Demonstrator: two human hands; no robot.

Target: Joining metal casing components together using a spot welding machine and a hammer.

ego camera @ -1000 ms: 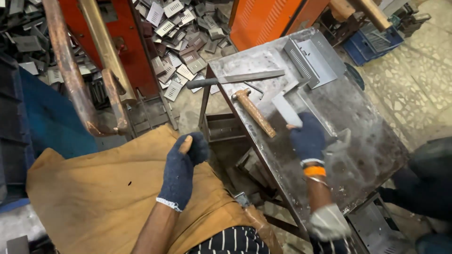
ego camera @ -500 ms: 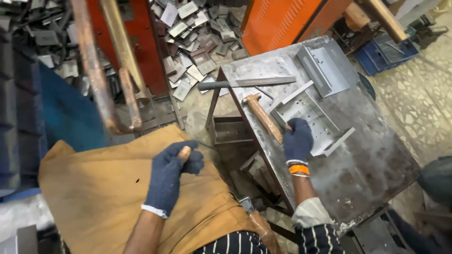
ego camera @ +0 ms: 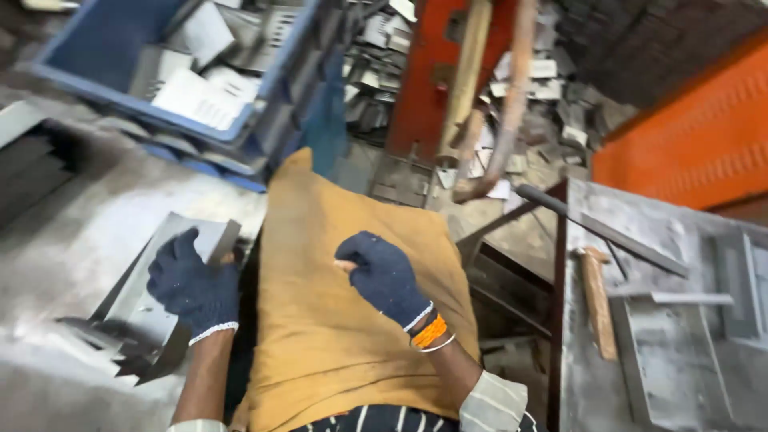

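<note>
We see our left hand (ego camera: 190, 286), in a dark blue knitted glove, curled around the upper edge of a grey metal sheet (ego camera: 164, 276); the fingers wrap over the edge and the thumb presses the face, so the hand is clamped on the sheet. That sheet lies at the left of the view, tilted, on top of a low stack of similar sheets (ego camera: 104, 340) whose jagged corners poke out beneath it. We cannot count the sheets in the stack exactly.

Our right hand (ego camera: 384, 276), in a matching glove with orange bangles (ego camera: 430, 332) at the wrist, is curled into a loose fist over the tan cloth (ego camera: 336, 320) spread across our lap. A bare fingertip seems to show through the glove, and we cannot tell whether anything is held inside the fist.

To the right stands a grey metal surface (ego camera: 680, 384). On it we count one hammer (ego camera: 596, 300) with a wooden handle, lying well apart from both hands, and one long flat metal bar (ego camera: 608, 232) reaching over the surface's far corner. Up at the left is one blue crate (ego camera: 172, 64) holding pale metal pieces. Two rusty pipes (ego camera: 488, 88) rise in front of an orange machine panel (ego camera: 688, 144).
</note>
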